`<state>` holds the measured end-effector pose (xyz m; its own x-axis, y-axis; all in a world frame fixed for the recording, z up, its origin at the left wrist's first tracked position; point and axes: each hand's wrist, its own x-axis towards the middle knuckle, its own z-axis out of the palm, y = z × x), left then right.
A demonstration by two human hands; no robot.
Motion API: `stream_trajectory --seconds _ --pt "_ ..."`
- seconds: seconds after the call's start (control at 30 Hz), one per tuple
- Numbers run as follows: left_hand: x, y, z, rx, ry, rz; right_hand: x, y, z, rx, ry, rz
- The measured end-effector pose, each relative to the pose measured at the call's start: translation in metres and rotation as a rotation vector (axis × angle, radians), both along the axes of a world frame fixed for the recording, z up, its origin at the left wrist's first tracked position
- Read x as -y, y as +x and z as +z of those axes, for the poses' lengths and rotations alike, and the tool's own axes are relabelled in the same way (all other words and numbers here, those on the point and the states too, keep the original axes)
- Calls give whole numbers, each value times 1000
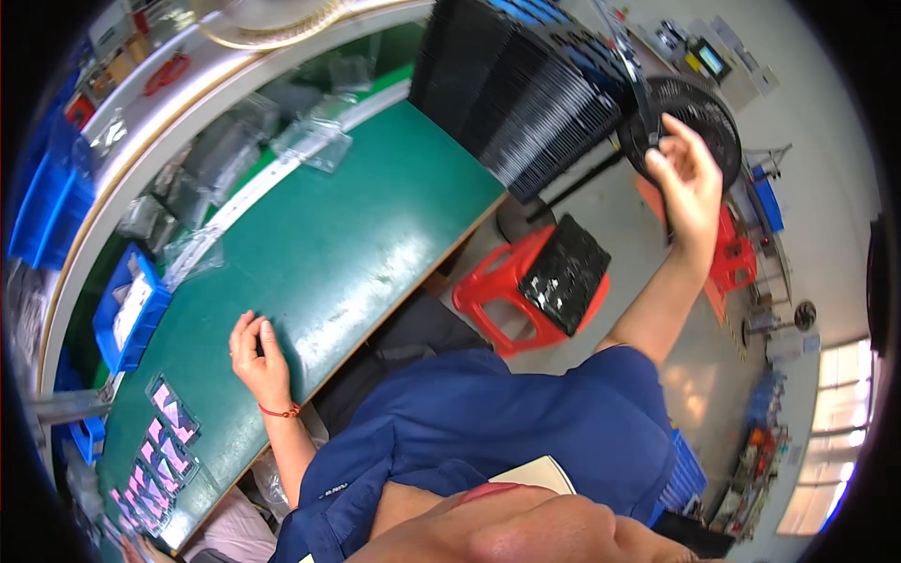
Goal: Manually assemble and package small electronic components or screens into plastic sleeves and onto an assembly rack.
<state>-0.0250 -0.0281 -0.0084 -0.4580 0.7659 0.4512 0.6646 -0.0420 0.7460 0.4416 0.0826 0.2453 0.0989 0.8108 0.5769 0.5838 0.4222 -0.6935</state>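
Observation:
My right hand [693,188] is raised at the far right, beside a tall stack of black trays [511,103]. Its thumb and fingers pinch a thin dark flat piece [649,108], seen nearly edge-on, which looks like one of the trays. Blue parts show on top of the stack. On the green tabletop [375,216], my left hand [263,366] rests with its fingers loosely bent and apart, holding nothing. A red cord circles that wrist. Several small pink-and-dark printed pieces [160,460] lie in a row nearer the table's left end.
A red stool [507,291] bearing a shiny black package [568,272] stands beside the table. Behind my right hand is a black fan [694,113]. Blue bins [131,310] and clear plastic bags [314,141] line the table's back. Another person's hand [141,549] shows at lower left.

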Motion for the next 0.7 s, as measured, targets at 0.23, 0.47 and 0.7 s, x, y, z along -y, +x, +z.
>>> stream_trajectory --seconds 0.23,0.47,0.7 --pt "-10 4 3 -60 -31 -41 41 62 -243 568 -94 -962" --pt "-14 11 4 -244 -130 -63 -5 93 -395 314 -737 -1126" --pt "-6 3 2 -227 -138 -7 -36 109 -464 283 -906 -995"
